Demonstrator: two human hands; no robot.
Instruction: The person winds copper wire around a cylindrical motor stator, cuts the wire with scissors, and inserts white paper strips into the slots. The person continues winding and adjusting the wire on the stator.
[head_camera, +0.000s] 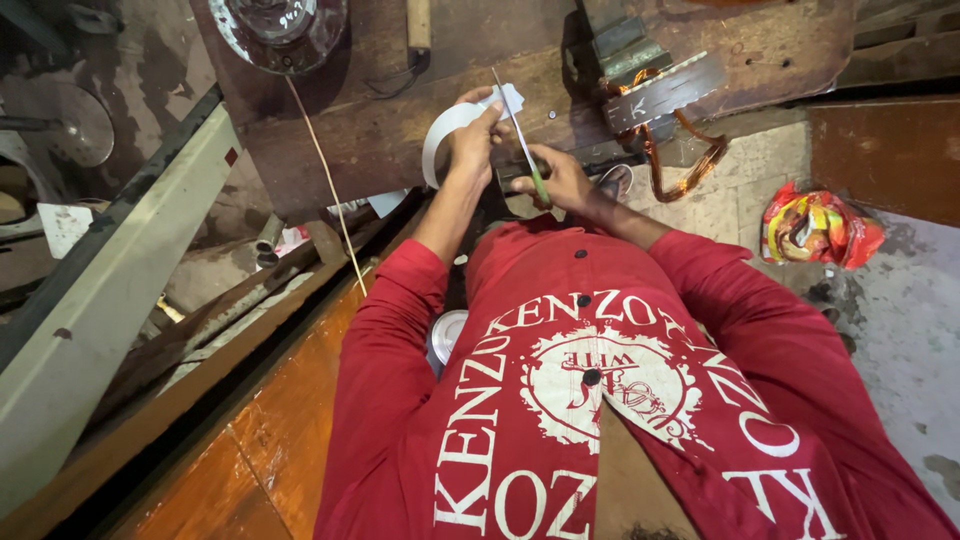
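While both arms are stretched fwd over the dark wooden table (380, 140), a white paper strip (450, 125) is pinched in the left hand (478, 140), grip closed w/ fingers curled; green-handled scissors (522, 140) are held closed-fisted by the right hand (563, 180), blades against the strip's end, nr a copper wire coil (690, 150)

Worn, dark brown wooden bench (400, 140) stretches beyond the left grip (478, 135) and right grip (562, 178). Just past the right grip, a laminated metal core (655, 85) trailing copper wire (680, 165) lies on it. Far beyond the left grip sits a clear glass dish (280, 30), with a thin cord (325, 170) running back.
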